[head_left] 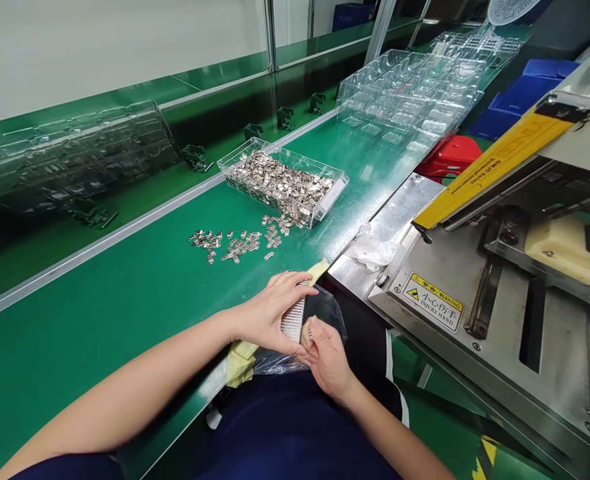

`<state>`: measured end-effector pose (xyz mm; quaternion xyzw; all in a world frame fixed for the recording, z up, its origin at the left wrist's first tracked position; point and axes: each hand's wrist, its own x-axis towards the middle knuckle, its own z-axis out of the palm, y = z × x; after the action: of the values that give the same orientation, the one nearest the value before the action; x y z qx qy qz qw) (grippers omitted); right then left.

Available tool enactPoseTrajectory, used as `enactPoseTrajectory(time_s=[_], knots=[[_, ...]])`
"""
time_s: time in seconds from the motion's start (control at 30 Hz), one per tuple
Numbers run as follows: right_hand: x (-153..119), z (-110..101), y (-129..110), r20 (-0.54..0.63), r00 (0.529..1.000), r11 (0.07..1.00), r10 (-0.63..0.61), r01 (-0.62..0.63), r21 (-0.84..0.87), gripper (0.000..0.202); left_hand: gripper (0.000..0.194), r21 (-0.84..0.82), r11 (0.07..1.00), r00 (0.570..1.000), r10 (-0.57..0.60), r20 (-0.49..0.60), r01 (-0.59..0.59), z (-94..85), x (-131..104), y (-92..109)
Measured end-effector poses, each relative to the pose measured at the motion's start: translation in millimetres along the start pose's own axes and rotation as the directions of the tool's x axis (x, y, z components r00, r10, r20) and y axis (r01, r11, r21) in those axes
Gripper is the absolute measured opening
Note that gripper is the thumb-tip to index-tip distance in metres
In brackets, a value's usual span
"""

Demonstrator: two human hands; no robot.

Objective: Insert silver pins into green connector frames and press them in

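Note:
My left hand (269,313) grips a white gridded block (293,320) by its two ends, thumb at the near end and fingers at the far end. Close beside it, my right hand (329,353) is closed, its fingertips pinched around something small that I cannot make out. Under both hands lies a clear plastic bag (279,362), with yellow cloth or tape (241,363) at its edge. Beyond the hands, small metal pieces (242,247) are scattered on the green work surface (139,293). A clear plastic box (329,200) full of the same pieces stands behind them.
Clear plastic trays (409,100) are stacked at the back right. On the right stands a metal machine (455,267) with a yellow sensor bar (489,173) and a warning label. A crumpled white tissue (372,250) lies on its edge. A red stool (452,157) and blue bins (529,93) are behind.

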<state>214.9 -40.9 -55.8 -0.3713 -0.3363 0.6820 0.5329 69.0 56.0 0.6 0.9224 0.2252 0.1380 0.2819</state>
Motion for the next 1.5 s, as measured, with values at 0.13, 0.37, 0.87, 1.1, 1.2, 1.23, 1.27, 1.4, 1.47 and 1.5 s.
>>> enactPoseTrajectory(time_s=[0.13, 0.37, 0.87, 1.1, 1.2, 1.23, 1.27, 1.4, 1.47, 1.5], knots=[[7.8, -7.7, -6.5, -0.099, 0.994, 0.959, -0.041, 0.012, -0.282, 0.049, 0.092, 0.054, 0.998, 0.999, 0.030, 0.016, -0.031, 3.4, -2.9, -3.8], [15.4, -5.0, -2.5, -0.144, 0.986, 0.872, -0.084, 0.003, -0.489, 0.052, 0.099, 0.047, 0.999, 1.000, 0.022, 0.001, -0.022, 6.2, -1.9, -4.6], [19.6, -0.5, 6.8, -0.146, 0.989, 0.948, 0.010, -0.056, -0.312, 0.054, 0.098, 0.050, 0.999, 1.000, 0.011, -0.023, -0.010, 7.5, -1.4, -3.3], [20.7, -1.1, 3.8, -0.134, 0.984, 0.982, 0.119, -0.137, -0.130, 0.053, 0.095, 0.059, 0.998, 0.999, 0.010, -0.039, -0.008, 9.3, -3.2, -2.9], [20.9, -4.0, -0.2, -0.115, 0.981, 0.982, 0.153, -0.164, -0.093, 0.053, 0.098, 0.050, 0.999, 1.000, 0.000, -0.027, 0.001, 9.1, -3.9, -2.9], [21.0, -4.8, -1.3, -0.113, 0.981, 0.982, 0.159, -0.169, -0.088, 0.053, 0.100, 0.047, 0.999, 1.000, -0.002, -0.019, 0.003, 8.9, -3.9, -3.1], [21.3, -5.2, -2.3, -0.111, 0.980, 0.981, 0.163, -0.173, -0.088, 0.054, 0.101, 0.045, 0.999, 1.000, -0.002, -0.010, 0.003, 8.6, -3.7, -3.5], [23.4, -4.1, -4.7, -0.104, 0.979, 0.976, 0.173, -0.185, -0.119, 0.050, 0.106, 0.044, 0.999, 0.999, 0.012, 0.042, -0.014, 5.0, -4.1, -5.4], [24.7, -2.4, -5.3, -0.103, 0.979, 0.971, 0.178, -0.192, -0.143, 0.050, 0.104, 0.058, 0.998, 0.998, 0.009, 0.066, -0.013, 0.7, -7.2, -6.0], [25.6, -1.7, -5.7, -0.101, 0.978, 0.967, 0.183, -0.197, -0.158, 0.050, 0.101, 0.072, 0.997, 0.998, -0.003, 0.070, -0.002, -2.2, -9.9, -6.3]])
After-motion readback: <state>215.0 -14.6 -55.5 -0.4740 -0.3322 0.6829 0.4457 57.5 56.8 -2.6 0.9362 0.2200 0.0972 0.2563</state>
